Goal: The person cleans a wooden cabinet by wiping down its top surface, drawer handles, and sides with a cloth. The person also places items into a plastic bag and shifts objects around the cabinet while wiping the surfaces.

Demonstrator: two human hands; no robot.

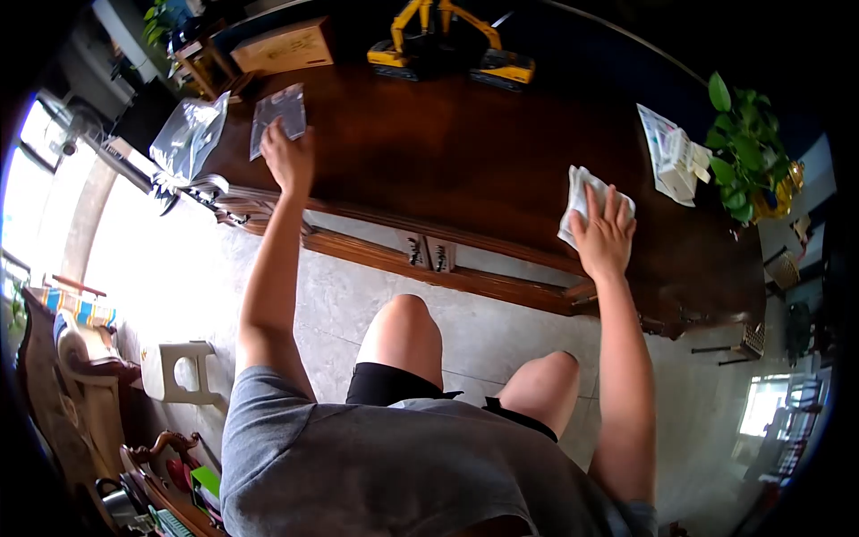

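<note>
On the left part of the dark wooden table (429, 134), my left hand (288, 161) rests over the near end of a clear flat plastic bag (284, 100). Its thumb stands apart from the fingers, and nothing shows in its grasp. Farther right, my right hand (606, 234) lies palm down with spread fingers on a folded white cloth (577, 192) near the front edge. Left of the bag is a larger crumpled clear plastic bag (190, 134).
Toy yellow excavators (506, 65) stand at the back, beside a wooden box (284, 46). To the right are a white packet (684, 170) and a leafy plant (744, 148) in a yellow pot. A plastic stool (179, 371) stands on the floor at left.
</note>
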